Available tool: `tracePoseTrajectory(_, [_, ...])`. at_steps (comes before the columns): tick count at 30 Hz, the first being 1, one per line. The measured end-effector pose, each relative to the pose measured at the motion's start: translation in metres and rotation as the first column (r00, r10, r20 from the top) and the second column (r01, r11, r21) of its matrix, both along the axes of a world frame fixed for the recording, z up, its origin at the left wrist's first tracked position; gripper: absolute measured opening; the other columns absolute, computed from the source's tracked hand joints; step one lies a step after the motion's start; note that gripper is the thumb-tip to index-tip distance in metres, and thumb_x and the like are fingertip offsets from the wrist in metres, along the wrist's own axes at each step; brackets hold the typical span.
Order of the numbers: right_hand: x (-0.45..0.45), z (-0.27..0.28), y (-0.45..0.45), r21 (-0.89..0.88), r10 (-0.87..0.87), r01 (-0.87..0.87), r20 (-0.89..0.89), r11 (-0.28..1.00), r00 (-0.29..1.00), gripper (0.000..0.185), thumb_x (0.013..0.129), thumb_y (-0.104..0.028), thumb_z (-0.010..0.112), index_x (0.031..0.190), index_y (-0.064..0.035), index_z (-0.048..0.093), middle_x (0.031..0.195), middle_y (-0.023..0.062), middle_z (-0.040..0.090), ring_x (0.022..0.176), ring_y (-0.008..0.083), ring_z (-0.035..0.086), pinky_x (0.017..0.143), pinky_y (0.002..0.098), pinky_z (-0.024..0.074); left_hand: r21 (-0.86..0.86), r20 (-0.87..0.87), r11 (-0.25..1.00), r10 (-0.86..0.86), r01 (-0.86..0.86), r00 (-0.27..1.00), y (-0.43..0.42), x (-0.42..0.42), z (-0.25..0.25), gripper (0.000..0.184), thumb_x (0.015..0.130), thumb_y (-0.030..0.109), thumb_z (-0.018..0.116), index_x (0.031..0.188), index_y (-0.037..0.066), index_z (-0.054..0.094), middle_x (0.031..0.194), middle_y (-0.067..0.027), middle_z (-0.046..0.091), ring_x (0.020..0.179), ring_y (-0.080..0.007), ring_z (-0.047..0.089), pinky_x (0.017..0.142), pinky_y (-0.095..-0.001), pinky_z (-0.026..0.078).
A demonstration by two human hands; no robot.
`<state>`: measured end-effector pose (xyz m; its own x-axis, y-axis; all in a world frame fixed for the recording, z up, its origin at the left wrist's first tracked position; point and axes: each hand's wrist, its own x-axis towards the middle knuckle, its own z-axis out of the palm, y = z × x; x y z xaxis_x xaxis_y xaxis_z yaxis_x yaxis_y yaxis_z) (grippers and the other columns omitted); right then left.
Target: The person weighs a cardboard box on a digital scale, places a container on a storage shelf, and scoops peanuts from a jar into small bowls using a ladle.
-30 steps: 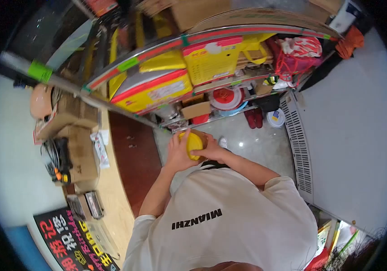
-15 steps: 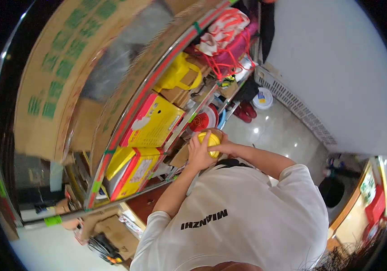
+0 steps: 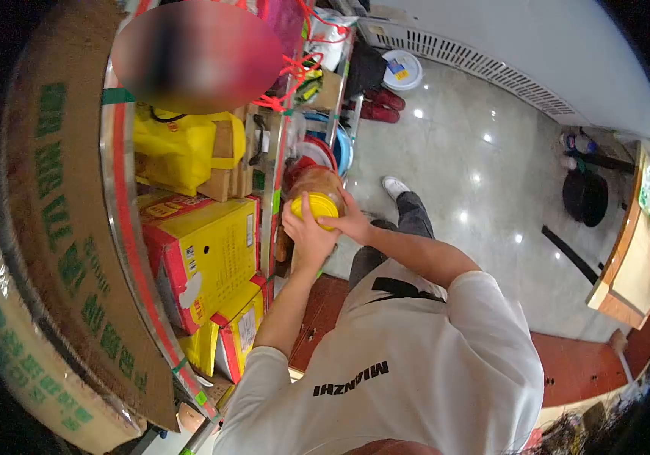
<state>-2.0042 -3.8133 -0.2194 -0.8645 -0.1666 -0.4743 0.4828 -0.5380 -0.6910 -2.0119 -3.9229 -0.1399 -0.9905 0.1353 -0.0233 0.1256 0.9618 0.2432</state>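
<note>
A clear plastic jar (image 3: 316, 180) with a yellow lid (image 3: 314, 206) is held in front of my body beside the shelf rack. Brownish contents show through its wall. My left hand (image 3: 311, 236) is closed at the lid, with fingers lying over its top and near edge. My right hand (image 3: 351, 218) grips the jar from the right, its thumb by the lid's rim. The lid faces up toward me, while the jar's body tilts away. Whether the lid is loose cannot be made out.
On the rack at left stand yellow-and-red cartons (image 3: 215, 254), a yellow bag (image 3: 169, 148) and a large cardboard box (image 3: 75, 250). Red-rimmed and blue basins (image 3: 346, 152) lie beyond the jar. Dark red shoes (image 3: 379, 106) and a white bucket (image 3: 402, 70) are on the floor.
The view has swung, showing more floor at right. The jar now tilts so that more of its body shows beyond the lid. Both hands remain on it.
</note>
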Motion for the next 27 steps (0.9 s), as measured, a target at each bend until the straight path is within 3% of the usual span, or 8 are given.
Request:
tracePoseTrajectory(5, [-0.01,-0.034,-0.013,0.069,0.017,-0.013,-0.064,0.998,0.998,0.116,0.074,-0.016,0.089,0.156,0.0046,0.01,0.157,0.0185,0.03,0.143,0.0266,0.034,0.118,0.0389,0.0305,-0.046,0.064,0.997,0.062,-0.059,0.996,-0.012,-0.01,-0.03,0.106,0.065,0.024,0.084,0.153,0.011,0.026,0.143,-0.0326,0.025,0.131,-0.0518,0.03,0.109,-0.0604,0.026])
tracePoseTrajectory(7, [-0.012,-0.035,-0.018,-0.107,-0.07,0.065,-0.042,0.992,0.997,0.114,0.07,-0.011,0.088,0.155,0.0021,0.014,0.151,0.0178,0.038,0.14,0.028,0.038,0.117,0.0396,0.0326,-0.055,0.099,0.997,0.067,-0.062,0.993,-0.014,-0.01,-0.033,0.106,0.066,0.024,0.084,0.153,0.01,0.025,0.143,-0.0329,0.024,0.131,-0.052,0.03,0.109,-0.0602,0.026])
tracePoseTrajectory(10, [-0.01,-0.009,-0.009,-0.029,-0.025,0.025,0.007,0.999,1.0,0.111,0.068,-0.011,0.088,0.154,0.0024,0.018,0.148,0.0176,0.043,0.136,0.0281,0.044,0.115,0.0395,0.0363,-0.118,0.123,0.992,0.055,-0.04,0.991,-0.019,-0.003,-0.035,0.105,0.066,0.022,0.083,0.153,0.009,0.025,0.144,-0.033,0.024,0.13,-0.0521,0.029,0.11,-0.0595,0.025])
tracePoseTrajectory(14, [0.004,-0.072,-0.052,-0.103,-0.085,0.074,-0.11,0.992,0.99,0.111,0.067,-0.011,0.088,0.154,0.0017,0.021,0.145,0.0183,0.046,0.133,0.0278,0.048,0.113,0.0391,0.0391,-0.12,0.101,0.988,0.105,-0.093,0.989,-0.024,0.004,-0.032,0.101,0.068,0.022,0.082,0.151,0.007,0.027,0.144,-0.0344,0.024,0.13,-0.0526,0.029,0.11,-0.0599,0.024])
tracePoseTrajectory(17, [-0.004,-0.083,-0.067,0.142,-0.039,0.047,-0.064,0.989,0.997,0.114,0.064,-0.012,0.09,0.154,0.0001,0.021,0.144,0.0205,0.047,0.133,0.0278,0.048,0.113,0.0386,0.0388,-0.074,0.054,0.996,0.051,-0.047,0.997,-0.021,0.013,-0.014,0.095,0.071,0.021,0.081,0.149,0.006,0.03,0.145,-0.0345,0.025,0.133,-0.0528,0.027,0.111,-0.0605,0.023])
tracePoseTrajectory(20, [-0.028,-0.059,-0.072,0.102,-0.021,0.022,-0.012,0.995,1.0,0.12,0.061,-0.027,0.094,0.154,-0.0006,0.022,0.149,0.026,0.038,0.136,0.0356,0.044,0.114,0.0411,0.0381,0.021,0.015,1.0,0.001,-0.001,1.0,-0.008,0.027,0.015,0.087,0.073,0.018,0.081,0.146,0.004,0.035,0.148,-0.0328,0.023,0.137,-0.0505,0.025,0.112,-0.0588,0.022])
tracePoseTrajectory(22, [-0.042,-0.038,-0.08,0.507,0.122,-0.276,0.316,0.816,0.941,0.119,0.064,-0.042,0.09,0.153,-0.0015,0.023,0.149,0.025,0.037,0.14,0.0365,0.038,0.114,0.0419,0.0377,0.075,0.005,0.997,-0.001,0.001,1.0,-0.01,0.033,0.032,0.083,0.075,0.016,0.081,0.144,0.003,0.037,0.149,-0.032,0.022,0.139,-0.0487,0.023,0.113,-0.0575,0.021])
tracePoseTrajectory(27, [-0.063,-0.038,-0.109,0.477,0.094,-0.346,0.474,0.808,0.875,0.138,0.053,-0.062,0.088,0.156,-0.0048,0.016,0.153,0.0311,0.025,0.144,0.0419,0.029,0.117,0.0435,0.0332,0.189,-0.237,0.982,0.039,0.007,0.971,-0.042,0.02,0.051,0.063,0.078,0.017,0.078,0.132,0.002,0.049,0.145,-0.0308,0.028,0.135,-0.0479,0.029,0.111,-0.0576,0.025])
